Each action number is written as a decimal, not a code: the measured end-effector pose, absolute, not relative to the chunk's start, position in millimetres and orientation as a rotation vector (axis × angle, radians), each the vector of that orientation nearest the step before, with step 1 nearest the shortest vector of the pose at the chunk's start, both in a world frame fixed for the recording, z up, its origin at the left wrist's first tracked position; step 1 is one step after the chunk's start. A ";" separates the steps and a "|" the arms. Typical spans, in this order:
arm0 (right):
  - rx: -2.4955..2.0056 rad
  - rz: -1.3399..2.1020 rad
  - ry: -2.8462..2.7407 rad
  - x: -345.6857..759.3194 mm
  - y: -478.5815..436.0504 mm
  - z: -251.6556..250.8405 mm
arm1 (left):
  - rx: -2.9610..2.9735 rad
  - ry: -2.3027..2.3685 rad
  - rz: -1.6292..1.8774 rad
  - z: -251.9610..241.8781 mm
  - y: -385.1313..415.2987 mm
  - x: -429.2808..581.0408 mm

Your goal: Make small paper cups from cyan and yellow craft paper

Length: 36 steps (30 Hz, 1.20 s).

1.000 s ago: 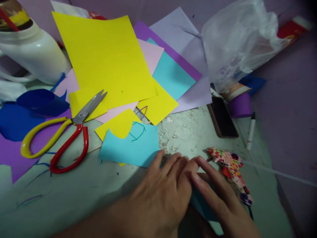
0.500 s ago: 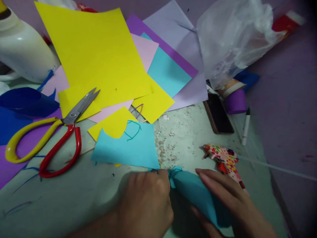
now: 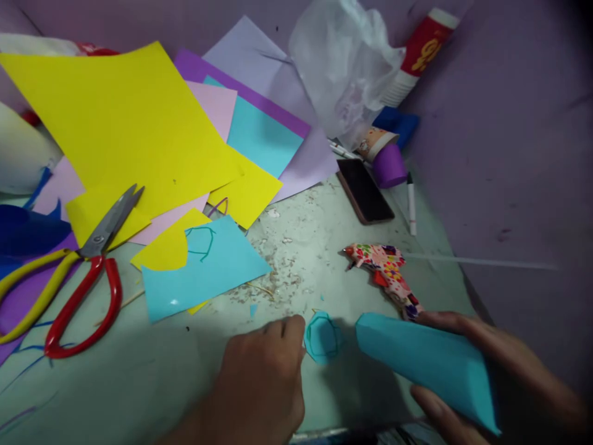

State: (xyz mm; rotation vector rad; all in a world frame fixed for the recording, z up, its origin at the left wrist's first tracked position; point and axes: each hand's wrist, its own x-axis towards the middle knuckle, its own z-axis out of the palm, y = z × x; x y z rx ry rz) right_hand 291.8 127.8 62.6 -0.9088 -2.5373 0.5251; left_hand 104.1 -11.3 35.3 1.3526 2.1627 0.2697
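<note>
My right hand (image 3: 491, 364) is wrapped around a folded light-blue paper tube (image 3: 426, 358), thumb below and fingers above, its narrow end pointing left. My left hand (image 3: 269, 364) is closed, its thumb and forefinger pinched at the left edge of a small light-blue paper cutout (image 3: 323, 337) with a green drawn outline. The fingertips are partly hidden behind the hand. A gap separates the cutout from the tube's end. Behind the tube lies a flowered glue gun (image 3: 386, 269) with a clear glue stick out of its back. A light-blue paper sheet (image 3: 208, 272) with a green outline lies beyond my left hand.
Scissors (image 3: 97, 241) with yellow and red handles lie at left, partly on yellow sheets (image 3: 125, 130). A phone (image 3: 365, 191), a marker (image 3: 411, 207), a purple cup (image 3: 390, 165) and a plastic bag (image 3: 343, 68) stand or lie by the right wall.
The view has shifted right. My right hand has drawn the tube away to the right, and the small cutout now shows between the hands. The scissors stay on the table.
</note>
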 end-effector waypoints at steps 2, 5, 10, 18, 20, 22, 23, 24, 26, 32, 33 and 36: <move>-0.857 0.496 -2.543 300.4 127.2 55.9 | 1.370 2.228 0.321 36.9 -11.7 106.0; -0.811 0.415 -2.548 311.4 126.7 51.0 | 1.474 2.299 0.342 37.5 -10.6 107.9; -0.704 0.492 -2.564 304.3 111.7 57.1 | 1.559 2.255 0.267 30.9 -11.0 112.2; -0.413 0.715 -2.682 261.1 98.2 56.5 | 1.458 2.167 0.388 32.3 -15.2 108.0; -0.407 0.722 -2.701 256.6 98.3 53.9 | 1.407 2.120 0.402 34.2 -14.5 105.7; -0.440 0.724 -2.710 253.8 97.5 52.8 | 1.383 2.076 0.407 34.8 -13.9 104.4; -0.461 0.721 -2.714 252.5 96.9 52.9 | 1.386 2.059 0.409 34.3 -13.8 104.2; -0.478 0.720 -2.725 251.1 96.4 53.3 | 1.397 2.045 0.412 33.5 -13.9 104.2; -0.461 0.706 -2.777 248.1 96.1 53.8 | 1.415 2.028 0.421 31.1 -14.6 104.7; -0.376 0.568 -2.920 241.1 100.2 49.2 | 1.390 2.012 0.494 25.5 -17.0 103.7; -0.373 0.552 -2.924 240.6 100.7 48.8 | 1.394 2.000 0.495 25.2 -17.0 103.6; -0.382 0.546 -2.923 238.9 101.3 49.8 | 1.411 2.010 0.490 24.2 -16.5 105.3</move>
